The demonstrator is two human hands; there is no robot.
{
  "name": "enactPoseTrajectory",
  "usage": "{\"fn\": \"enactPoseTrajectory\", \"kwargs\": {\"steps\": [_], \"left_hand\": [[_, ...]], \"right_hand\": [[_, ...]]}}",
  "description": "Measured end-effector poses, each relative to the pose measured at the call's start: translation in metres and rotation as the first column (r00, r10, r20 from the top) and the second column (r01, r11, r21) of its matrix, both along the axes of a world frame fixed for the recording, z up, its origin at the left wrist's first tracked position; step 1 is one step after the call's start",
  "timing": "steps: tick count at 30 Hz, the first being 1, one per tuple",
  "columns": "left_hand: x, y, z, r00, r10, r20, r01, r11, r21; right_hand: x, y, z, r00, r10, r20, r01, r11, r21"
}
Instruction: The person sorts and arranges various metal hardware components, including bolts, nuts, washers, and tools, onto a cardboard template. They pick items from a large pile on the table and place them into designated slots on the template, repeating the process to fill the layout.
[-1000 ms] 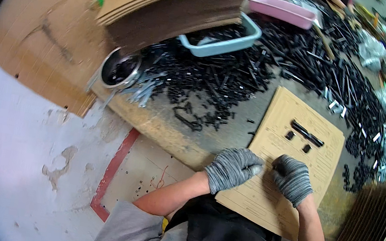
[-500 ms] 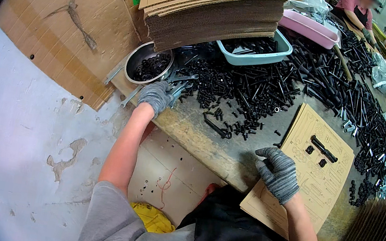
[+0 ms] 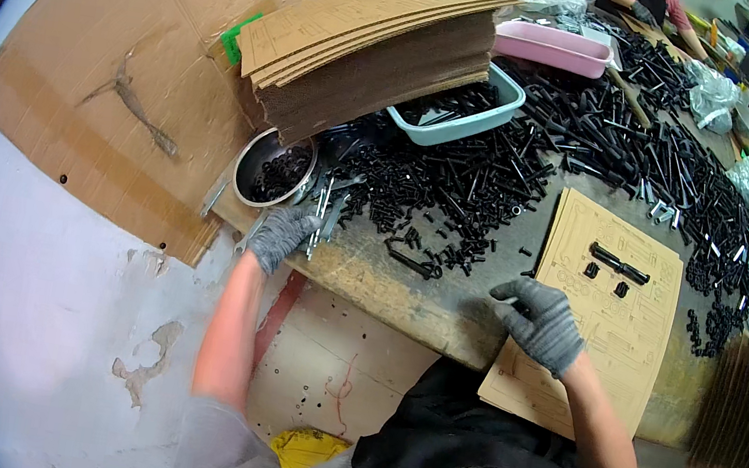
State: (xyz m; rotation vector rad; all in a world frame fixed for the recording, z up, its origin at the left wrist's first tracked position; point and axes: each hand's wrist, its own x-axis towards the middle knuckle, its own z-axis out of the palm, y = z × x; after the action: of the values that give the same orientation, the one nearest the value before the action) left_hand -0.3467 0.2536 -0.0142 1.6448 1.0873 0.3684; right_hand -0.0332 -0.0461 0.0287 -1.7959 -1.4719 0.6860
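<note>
At the table's left front corner my left hand, in a grey knitted glove, is closed on a silver wrench. Other flat metal wrenches lie against it, so how many are gripped is unclear. My right hand, gloved alike, hovers by the left edge of a printed cardboard sheet. Its fingers are loosely curled and apart, with nothing visible between them. A black bolt-like rod lies on the sheet with two small black pieces below it.
A metal bowl of black rings stands behind my left hand. Black screws and bolts heap across the table. Stacked cardboard, a light-blue bin and a pink bin stand beyond. Another person works far right.
My left hand has drawn slightly toward me and left, and the wrench by its fingers now stands more upright. The view has shifted. My right hand stays beside the cardboard sheet.
</note>
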Motion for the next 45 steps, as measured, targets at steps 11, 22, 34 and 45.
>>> {"fn": "enactPoseTrajectory", "kwargs": {"steps": [11,22,34,45], "left_hand": [[0.212,-0.163,0.002,0.903,-0.195,0.383,0.238,0.969,-0.068],[0.299,-0.254,0.027,0.715,-0.058,0.697,0.487,0.756,-0.437],[0.340,-0.274,0.017,0.782,0.113,0.613,0.388,0.682,-0.620],[0.326,-0.251,-0.019,0.380,0.675,0.632,0.603,0.337,-0.723]], "right_hand": [[0.050,0.050,-0.027,0.844,-0.237,-0.481,0.272,0.962,0.003],[0.135,-0.065,0.008,0.620,-0.212,-0.755,0.359,0.933,0.034],[0.167,-0.114,0.013,0.450,-0.188,-0.873,0.481,0.875,0.060],[0.091,-0.046,0.010,0.403,-0.343,-0.848,0.635,0.772,-0.011]]}}
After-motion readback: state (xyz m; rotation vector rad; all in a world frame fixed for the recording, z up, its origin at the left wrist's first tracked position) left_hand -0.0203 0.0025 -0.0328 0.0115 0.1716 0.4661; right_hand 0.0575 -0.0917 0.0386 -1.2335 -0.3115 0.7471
